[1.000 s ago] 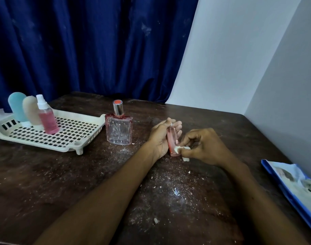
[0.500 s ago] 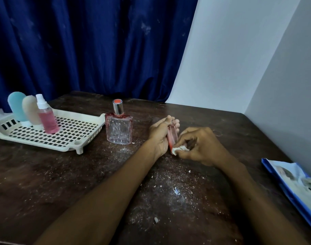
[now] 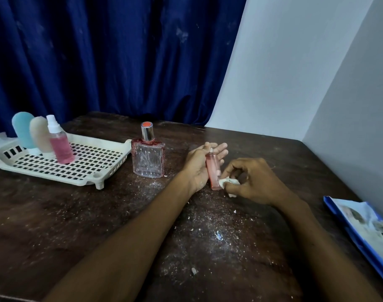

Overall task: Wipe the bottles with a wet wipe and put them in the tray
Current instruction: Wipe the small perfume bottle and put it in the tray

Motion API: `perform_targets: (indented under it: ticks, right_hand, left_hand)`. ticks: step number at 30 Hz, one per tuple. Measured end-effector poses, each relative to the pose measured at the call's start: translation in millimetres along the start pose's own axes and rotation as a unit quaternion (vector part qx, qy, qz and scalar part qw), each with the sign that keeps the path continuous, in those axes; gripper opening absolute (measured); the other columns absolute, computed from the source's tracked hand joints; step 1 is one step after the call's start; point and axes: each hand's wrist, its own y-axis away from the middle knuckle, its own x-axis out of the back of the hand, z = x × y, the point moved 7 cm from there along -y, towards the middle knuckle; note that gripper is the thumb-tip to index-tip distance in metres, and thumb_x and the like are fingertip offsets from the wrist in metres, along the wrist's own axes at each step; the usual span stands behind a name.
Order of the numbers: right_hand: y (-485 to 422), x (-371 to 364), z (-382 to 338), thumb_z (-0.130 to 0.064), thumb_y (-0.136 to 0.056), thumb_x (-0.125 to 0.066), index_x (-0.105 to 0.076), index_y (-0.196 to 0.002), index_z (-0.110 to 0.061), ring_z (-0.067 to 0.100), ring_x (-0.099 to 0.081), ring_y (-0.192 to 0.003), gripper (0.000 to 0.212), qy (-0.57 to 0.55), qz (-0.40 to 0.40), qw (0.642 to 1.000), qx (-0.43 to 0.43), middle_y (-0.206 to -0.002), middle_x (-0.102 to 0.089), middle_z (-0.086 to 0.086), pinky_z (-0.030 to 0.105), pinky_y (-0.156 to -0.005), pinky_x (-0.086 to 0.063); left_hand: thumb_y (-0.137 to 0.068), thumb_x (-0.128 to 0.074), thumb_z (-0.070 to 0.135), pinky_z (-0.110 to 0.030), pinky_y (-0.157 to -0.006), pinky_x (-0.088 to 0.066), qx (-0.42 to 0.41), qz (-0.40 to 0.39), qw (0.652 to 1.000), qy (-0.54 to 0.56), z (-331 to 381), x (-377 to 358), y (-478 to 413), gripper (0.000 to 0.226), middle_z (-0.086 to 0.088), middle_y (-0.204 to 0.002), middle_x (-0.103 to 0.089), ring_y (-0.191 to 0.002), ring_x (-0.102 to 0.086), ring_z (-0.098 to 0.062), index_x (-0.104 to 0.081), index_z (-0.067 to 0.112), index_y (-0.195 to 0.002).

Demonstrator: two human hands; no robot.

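Note:
A slim pink bottle (image 3: 213,170) lies across the palm of my left hand (image 3: 199,166), whose fingers are stretched out behind it. My right hand (image 3: 251,182) pinches a small crumpled white wet wipe (image 3: 226,182) against the bottle's lower end. A square glass perfume bottle (image 3: 148,158) with a silver and red cap stands on the table left of my hands. The white perforated tray (image 3: 94,162) at the left holds a pink spray bottle (image 3: 59,142), a beige bottle (image 3: 40,134) and a blue bottle (image 3: 22,129), all upright.
The dark wooden table (image 3: 55,225) is strewn with white crumbs in front of my hands. A blue-edged wipe packet (image 3: 364,227) lies at the right edge. A blue curtain hangs behind and a white wall stands close on the right.
My right hand rubbed the wipe along the lower part of the slim pink bottle, shifting slightly. My left hand's fingers have straightened a little behind the bottle.

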Motion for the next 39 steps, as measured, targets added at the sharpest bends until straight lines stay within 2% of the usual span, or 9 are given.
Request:
perform_targets:
  ticks: [3, 7, 12, 16, 19, 22, 27, 29, 39]
  right_hand:
    - [-1, 3, -3, -0.019, -0.072, -0.082, -0.075, -0.085, -0.019, 0.006, -0.064, -0.07, 0.015, 0.012, 0.04, 0.999, 0.016, -0.082, -0.07, -0.008, 0.023, -0.061, -0.053]
    - [-1, 14, -6, -0.013, -0.076, -0.082, -0.075, -0.089, -0.015, 0.006, -0.063, -0.068, 0.015, 0.03, 0.109, 0.993, 0.036, -0.083, -0.069, -0.006, 0.023, -0.062, -0.054]
    - [2, 27, -6, -0.014, -0.081, -0.079, -0.075, -0.095, -0.01, 0.009, -0.064, -0.072, 0.015, 0.044, 0.188, 0.981, 0.027, -0.088, -0.069, 0.001, 0.022, -0.063, -0.054]
    - [2, 29, -2, -0.016, -0.083, -0.077, -0.075, -0.096, -0.01, 0.007, -0.063, -0.075, 0.015, 0.04, 0.2, 0.979, 0.011, -0.089, -0.068, 0.001, 0.021, -0.066, -0.055]
    - [2, 26, -2, -0.018, -0.082, -0.079, -0.076, -0.096, -0.013, 0.002, -0.064, -0.075, 0.015, 0.025, 0.187, 0.982, 0.006, -0.088, -0.069, -0.001, 0.014, -0.067, -0.054]
    - [0, 21, -1, -0.014, -0.077, -0.083, -0.077, -0.091, -0.016, 0.005, -0.067, -0.072, 0.015, -0.004, 0.157, 0.988, 0.004, -0.086, -0.072, -0.002, 0.023, -0.067, -0.057]
    - [-1, 13, -5, -0.012, -0.071, -0.085, -0.078, -0.084, -0.016, 0.007, -0.067, -0.069, 0.015, -0.024, 0.103, 0.994, 0.009, -0.08, -0.072, -0.008, 0.024, -0.064, -0.056]
    - [-1, 13, -6, -0.016, -0.07, -0.085, -0.078, -0.084, -0.018, 0.008, -0.066, -0.067, 0.015, -0.025, 0.094, 0.995, 0.01, -0.078, -0.072, -0.009, 0.025, -0.062, -0.056]
    - [1, 22, -18, -0.012, -0.072, -0.086, -0.073, -0.081, -0.013, 0.005, -0.066, -0.072, 0.016, -0.02, 0.176, 0.983, 0.047, -0.085, -0.07, -0.001, 0.013, -0.062, -0.054]
  left_hand:
    - [-0.108, -0.032, 0.022, -0.043, -0.099, -0.049, 0.017, -0.028, 0.999, 0.002, -5, -6, 3, 0.028, -0.014, -0.106, -0.073, -0.098, -0.069, -0.026, -0.054, 0.004, -0.106]
    - [-0.108, -0.035, 0.024, -0.039, -0.083, -0.058, 0.006, -0.063, 0.997, -0.034, -7, -15, 7, 0.032, -0.016, -0.112, -0.072, -0.094, -0.071, -0.024, -0.059, 0.003, -0.109]
    - [-0.106, -0.041, 0.029, -0.036, -0.07, -0.057, -0.01, -0.073, 0.991, -0.11, -9, -19, 9, 0.033, -0.011, -0.092, -0.073, -0.076, -0.069, -0.018, -0.067, 0.009, -0.106]
    - [-0.104, -0.046, 0.032, -0.037, -0.08, -0.053, -0.011, -0.074, 0.991, -0.112, -13, -23, 11, 0.036, -0.012, -0.093, -0.071, -0.083, -0.067, -0.02, -0.064, 0.003, -0.115]
    - [-0.105, -0.045, 0.028, -0.034, -0.072, -0.053, -0.024, -0.075, 0.99, -0.116, -13, -22, 10, 0.032, -0.014, -0.093, -0.067, -0.079, -0.065, -0.019, -0.061, 0.002, -0.113]
    - [-0.107, -0.04, 0.023, -0.034, -0.067, -0.059, -0.025, -0.042, 0.996, -0.072, -9, -17, 9, 0.026, -0.013, -0.092, -0.071, -0.074, -0.07, -0.019, -0.057, 0.006, -0.099]
    - [-0.108, -0.037, 0.023, -0.041, -0.089, -0.055, -0.04, 0.016, 0.999, 0.033, 0, -5, 4, 0.027, -0.015, -0.091, -0.074, -0.082, -0.072, -0.022, -0.053, 0.008, -0.093]
    - [-0.108, -0.036, 0.025, -0.039, -0.09, -0.054, -0.043, 0.047, 0.996, 0.058, 3, 0, 3, 0.028, -0.012, -0.086, -0.074, -0.079, -0.072, -0.021, -0.053, 0.009, -0.092]
    - [-0.109, -0.027, 0.032, -0.046, -0.083, -0.054, -0.034, 0.112, 0.966, 0.231, 7, 7, 6, 0.03, -0.021, -0.091, -0.067, -0.08, -0.069, -0.03, -0.043, 0.007, -0.102]
